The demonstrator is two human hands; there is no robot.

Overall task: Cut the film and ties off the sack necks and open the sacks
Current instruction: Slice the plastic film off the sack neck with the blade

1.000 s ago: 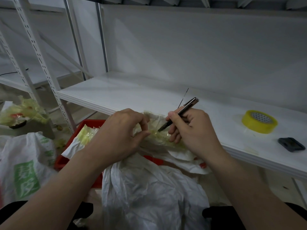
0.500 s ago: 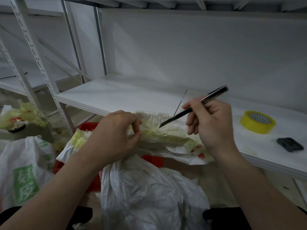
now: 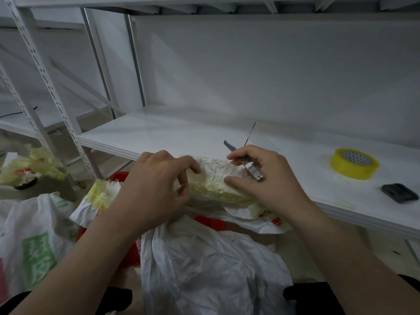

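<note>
A white woven sack hangs in front of me, its neck wrapped in yellowish clear film and stretched sideways between both hands. My left hand grips the left end of the neck with the fingers curled over the top. My right hand presses on the right end while it keeps a slim metal utility knife between its fingers. The blade tip points up and left, away from the film.
A white shelf runs behind the sack, with a roll of yellow tape and a small black object at its right. A red crate sits under the sack. Another printed white sack and film scraps lie at left.
My right hand has come back down from its raised position onto the sack neck and turned the knife so the blade points up and left. My left hand has kept its grip.
</note>
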